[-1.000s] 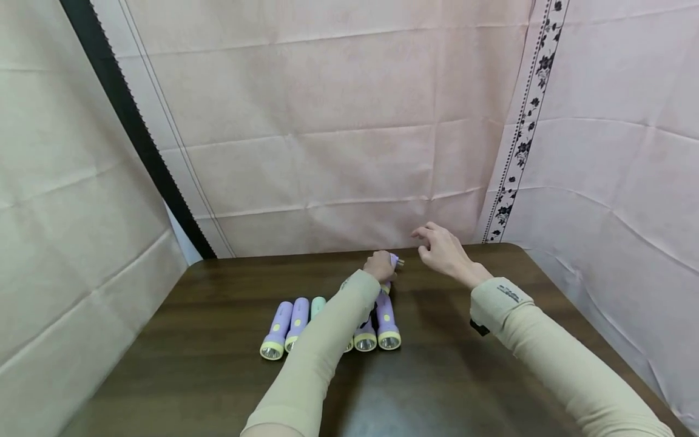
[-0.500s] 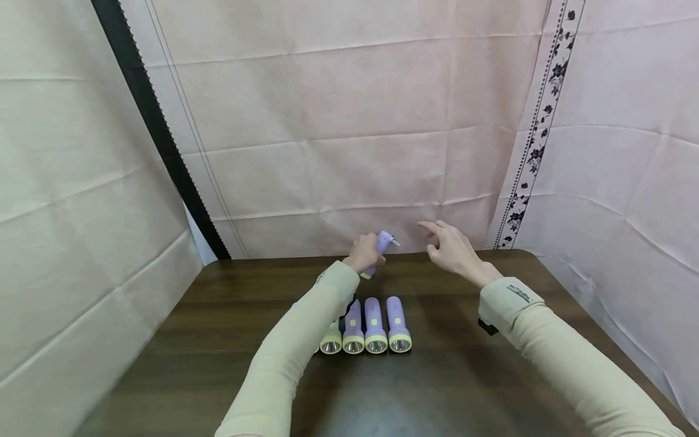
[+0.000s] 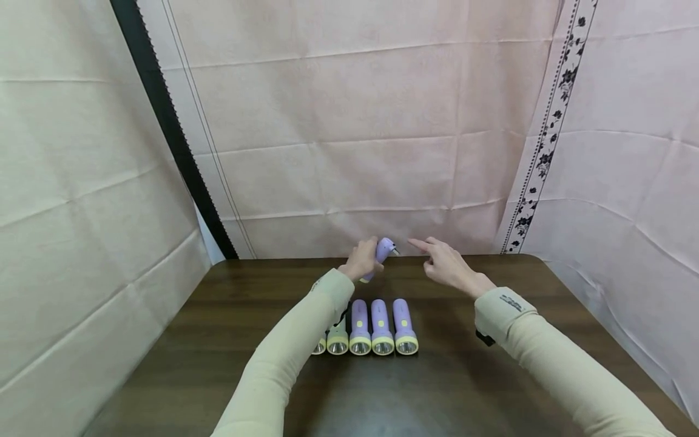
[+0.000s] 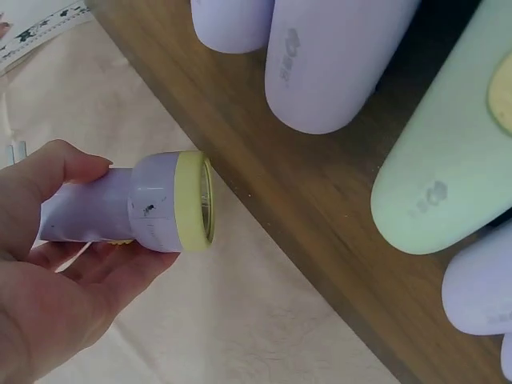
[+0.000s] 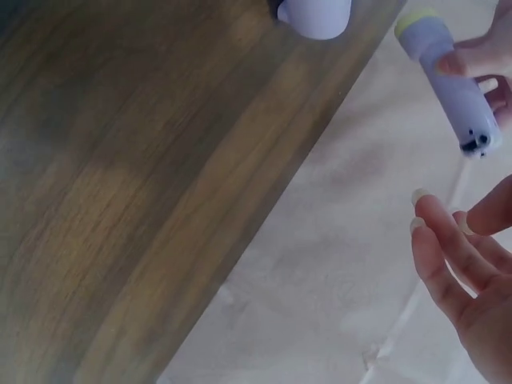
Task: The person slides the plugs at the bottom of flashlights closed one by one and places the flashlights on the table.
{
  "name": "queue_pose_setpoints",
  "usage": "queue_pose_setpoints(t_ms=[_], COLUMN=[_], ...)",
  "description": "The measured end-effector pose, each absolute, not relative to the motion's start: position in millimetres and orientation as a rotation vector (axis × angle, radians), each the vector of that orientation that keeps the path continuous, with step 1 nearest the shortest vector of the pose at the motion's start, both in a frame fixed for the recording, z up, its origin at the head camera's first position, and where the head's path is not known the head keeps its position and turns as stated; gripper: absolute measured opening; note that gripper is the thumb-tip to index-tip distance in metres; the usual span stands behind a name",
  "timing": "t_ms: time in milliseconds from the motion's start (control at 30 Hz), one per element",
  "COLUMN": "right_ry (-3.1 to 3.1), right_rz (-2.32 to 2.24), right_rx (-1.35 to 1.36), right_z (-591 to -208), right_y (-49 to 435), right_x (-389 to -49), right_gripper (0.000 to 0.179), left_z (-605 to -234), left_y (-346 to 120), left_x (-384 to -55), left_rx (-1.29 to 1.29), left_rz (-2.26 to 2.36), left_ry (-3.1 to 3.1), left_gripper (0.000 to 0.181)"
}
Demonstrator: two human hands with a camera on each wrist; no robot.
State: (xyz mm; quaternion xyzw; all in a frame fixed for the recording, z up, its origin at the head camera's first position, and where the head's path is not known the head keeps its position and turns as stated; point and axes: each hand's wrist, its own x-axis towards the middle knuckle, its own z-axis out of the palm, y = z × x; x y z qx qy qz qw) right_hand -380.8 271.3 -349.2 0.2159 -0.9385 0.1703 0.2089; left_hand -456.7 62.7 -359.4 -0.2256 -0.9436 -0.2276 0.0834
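Near the far edge of the table, my left hand (image 3: pixel 361 260) grips a lilac flashlight (image 4: pixel 112 200) with a yellow lens ring. Metal prongs stick out of its tail end, which tilts up and to the right in the head view. My right hand (image 3: pixel 446 265) hovers a short way to the right of the prongs, holding nothing. Its index finger points toward them, and in the right wrist view the fingers (image 5: pixel 436 260) are loosely bent, apart from the flashlight.
A row of flashlights lies on the dark wooden table (image 3: pixel 464 376), lens ends toward me. Three lilac ones, such as the rightmost flashlight (image 3: pixel 403 318), and a mint green flashlight (image 3: pixel 338 337) show; my left sleeve (image 3: pixel 289 346) hides others. Pale cloth (image 3: pixel 355 121) hangs behind the table.
My left hand has lifted the lilac flashlight and drawn it left, away from the row's right end. My right hand stays near, its index finger now straighter. The head view has shifted slightly left.
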Motion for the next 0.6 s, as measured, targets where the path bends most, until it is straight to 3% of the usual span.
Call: queue_pose_setpoints(t_ms=[400, 600], right_ry=[-2.706, -2.703], right_rz=[0.446, 0.494], right_rx=[0.617, 0.632], right_z=[-347.5, -347.4], right_y=[255.4, 252.6], right_x=[-382.3, -382.0], right_gripper=[0.071, 0.069], left_z=[-355.6, -357.1], left_y=[69.0, 66.8], left_x=[-449.5, -449.7], left_rx=[-0.780, -0.820], left_rz=[-0.633, -0.673], left_ry=[-2.810, -2.807], left_gripper=[0.057, 0.053])
